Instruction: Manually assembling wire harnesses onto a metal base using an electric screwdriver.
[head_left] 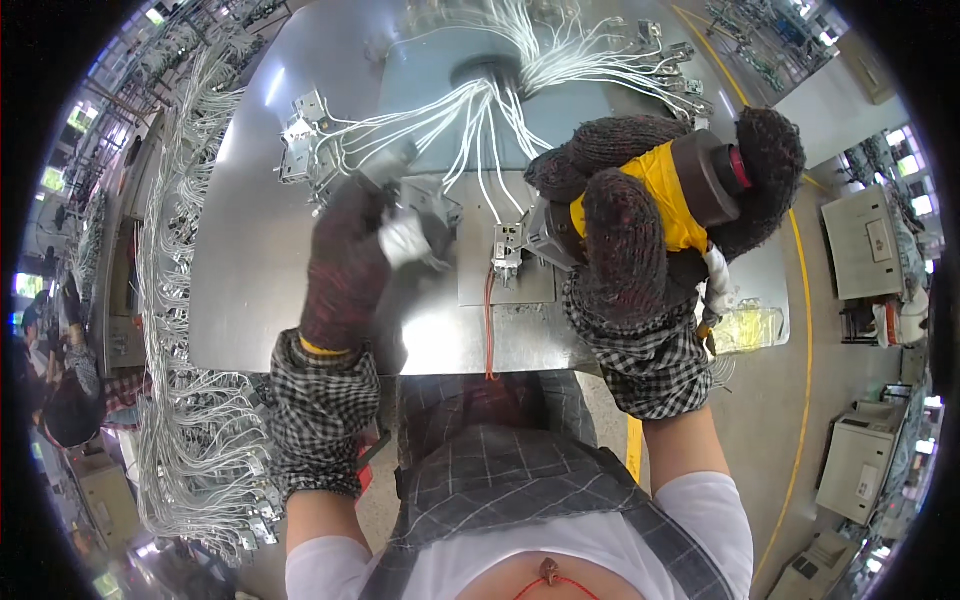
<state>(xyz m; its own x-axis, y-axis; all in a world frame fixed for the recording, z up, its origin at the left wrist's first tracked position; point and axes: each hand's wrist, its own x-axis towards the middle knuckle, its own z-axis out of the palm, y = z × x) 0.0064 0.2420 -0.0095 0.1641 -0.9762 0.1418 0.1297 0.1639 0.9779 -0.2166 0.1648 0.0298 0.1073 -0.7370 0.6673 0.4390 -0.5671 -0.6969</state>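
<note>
Yellow tape wraps around the middle of a dark power tool (655,185), and the right hand (625,235) grips it tight in a thick, dark knitted glove. The tool lies on its side, and its metal nose (550,232) points at a small metal block (507,245). The nose is right beside the block, but I can't tell if they touch.

The small metal block sits on a flat plate (525,287) near the front edge of the shiny metal table (240,310). Thin white wires (465,100) run to it from the middle of the table, and a red-orange wire (489,325) goes down from it over the edge.

The left hand (345,255) wears a dark glove too, with white tape (403,238) on a finger. It is over the table, left of the block. The fingertips are blurry, so I can't tell if they pinch something or are empty.

The step looks like working on the block with the tool, maybe fixing it to its wires. The next move seems to need a steady right hand and a nose lined up with the block, so it doesn't slip or snag a wire.
</note>
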